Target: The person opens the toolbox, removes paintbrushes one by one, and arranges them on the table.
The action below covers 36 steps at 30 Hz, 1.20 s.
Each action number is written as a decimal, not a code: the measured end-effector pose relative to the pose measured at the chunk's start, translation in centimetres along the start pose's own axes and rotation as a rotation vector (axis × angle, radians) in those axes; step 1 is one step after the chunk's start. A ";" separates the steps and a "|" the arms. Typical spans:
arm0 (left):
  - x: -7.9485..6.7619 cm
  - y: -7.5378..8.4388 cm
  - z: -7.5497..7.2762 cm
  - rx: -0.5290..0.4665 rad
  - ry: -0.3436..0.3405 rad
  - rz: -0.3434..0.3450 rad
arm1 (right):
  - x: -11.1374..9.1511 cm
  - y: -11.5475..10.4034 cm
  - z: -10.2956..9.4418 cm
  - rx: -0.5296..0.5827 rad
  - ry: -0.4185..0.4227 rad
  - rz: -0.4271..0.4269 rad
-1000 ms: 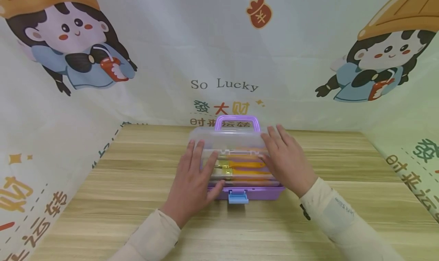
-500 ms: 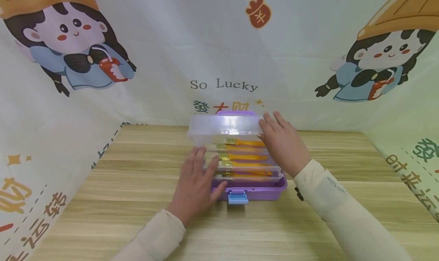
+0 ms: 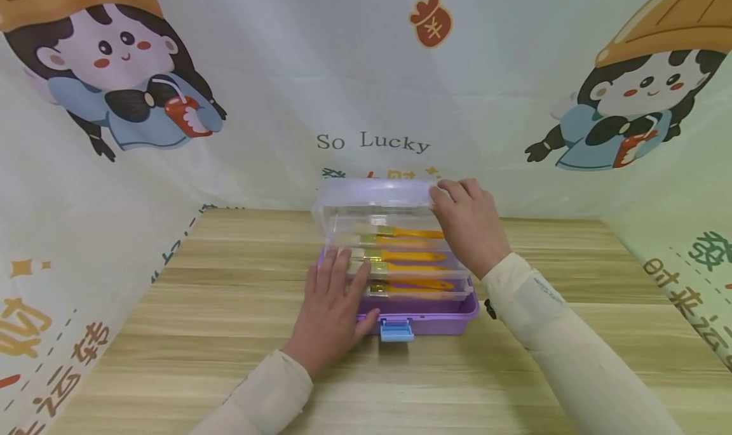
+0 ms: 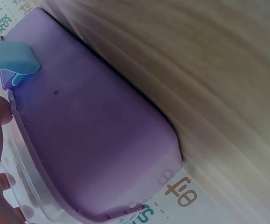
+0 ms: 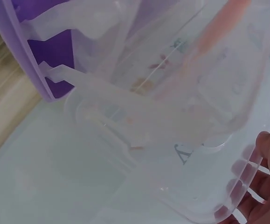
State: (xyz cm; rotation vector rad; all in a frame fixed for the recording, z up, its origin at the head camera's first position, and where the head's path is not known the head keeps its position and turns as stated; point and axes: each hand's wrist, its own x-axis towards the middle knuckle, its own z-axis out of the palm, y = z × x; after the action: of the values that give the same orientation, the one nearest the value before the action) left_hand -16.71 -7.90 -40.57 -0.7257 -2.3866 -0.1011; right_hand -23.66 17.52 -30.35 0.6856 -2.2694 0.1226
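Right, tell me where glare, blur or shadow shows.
Head view: bright glare on the clear lid, soft shadow below the blue latch; left wrist view: tabletop grain smeared by blur; right wrist view: translucent tray hazy, low in contrast.

1 box [image 3: 443, 324] on table [image 3: 229, 301], brushes [image 3: 407, 256] inside, latch [image 3: 397, 332] in front

The backdrop [image 3: 263, 60] reads "So Lucky", "發" and "时来运".

Before me, a creased cream left sleeve [image 3: 265, 390] ends at a bare left hand [image 3: 332, 305]; the matching right sleeve [image 3: 577, 359], below a bare right hand [image 3: 471, 228], shows a greyish patch [image 3: 532, 298], lettering [image 3: 547, 287] I can't read and a black fitting [image 3: 490, 309].
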 end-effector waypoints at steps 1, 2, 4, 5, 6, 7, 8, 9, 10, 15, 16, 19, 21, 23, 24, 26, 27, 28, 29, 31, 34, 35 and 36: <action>0.0 0.0 0.0 0.003 -0.003 -0.002 | 0.1 0.1 0.1 -0.003 0.011 0.008; 0.0 0.0 0.0 0.007 -0.007 -0.005 | 0.2 0.1 0.3 -0.004 0.023 0.014; 0.0 0.1 0.0 0.016 -0.015 -0.008 | 0.4 0.2 0.5 -0.011 0.047 0.016; 0.0 0.1 0.0 0.019 -0.019 -0.009 | 0.5 0.3 0.6 -0.012 0.059 0.015; 0.0 0.1 -0.1 0.019 -0.020 -0.010 | 0.6 0.3 0.6 -0.016 0.069 0.012; 0.1 0.1 -0.1 0.019 -0.023 -0.010 | 0.7 0.3 0.6 -0.023 0.071 0.009; 0.1 0.1 -0.2 0.020 -0.027 -0.011 | 0.8 0.4 0.6 -0.030 0.066 0.006; 0.1 0.1 -0.2 0.021 -0.030 -0.012 | 0.8 0.4 0.6 -0.042 0.054 0.003; 0.1 0.1 -0.3 0.020 -0.032 -0.012 | 0.9 0.3 0.6 -0.051 0.034 0.003; 0.1 0.1 -0.3 0.027 -0.039 -0.006 | 1.0 0.1 0.3 -0.066 -0.118 0.038; 0.1 0.0 -0.3 0.029 -0.042 -0.004 | 1.0 0.1 0.3 -0.056 -0.147 0.050; 0.1 0.0 -0.3 0.034 -0.049 0.000 | 1.0 0.1 0.2 -0.010 -0.225 0.087; 0.1 0.0 -0.3 0.034 -0.054 -0.001 | 0.9 0.1 0.2 0.029 -0.273 0.112; 0.2 -0.1 -0.3 0.032 -0.060 -0.001 | 0.6 0.2 0.3 0.065 -0.294 0.129; 0.2 -0.1 -0.3 0.032 -0.064 -0.001 | 0.5 0.1 0.3 0.082 -0.293 0.133; 0.2 -0.1 -0.3 0.034 -0.071 0.001 | 0.1 0.0 0.3 0.103 -0.268 0.124; 0.2 -0.1 -0.3 0.035 -0.075 0.003 | -0.1 -0.1 0.4 0.111 -0.244 0.109; 0.3 -0.2 -0.3 0.036 -0.077 0.004 | -0.3 -0.3 0.4 0.121 -0.218 0.092; 0.3 -0.2 -0.3 0.039 -0.078 0.006 | -0.5 -0.4 0.5 0.127 -0.196 0.074; 0.3 -0.2 -0.3 0.042 -0.078 0.009 | -0.8 -0.7 0.5 0.131 -0.167 0.041; 0.3 -0.3 -0.3 0.047 -0.078 0.009 | -1.1 -1.1 0.5 0.146 -0.162 0.026; 0.3 -0.3 -0.3 0.048 -0.079 0.009 | -1.2 -1.1 0.5 0.149 -0.163 0.029; 0.3 -0.3 -0.3 0.049 -0.081 0.008 | -1.2 -1.2 0.4 0.154 -0.165 0.034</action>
State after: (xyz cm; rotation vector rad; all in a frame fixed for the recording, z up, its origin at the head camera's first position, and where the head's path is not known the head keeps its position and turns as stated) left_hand -16.89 -8.10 -40.09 -0.7294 -2.4542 -0.0102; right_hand -22.66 16.90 -31.61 0.7613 -2.4486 0.2682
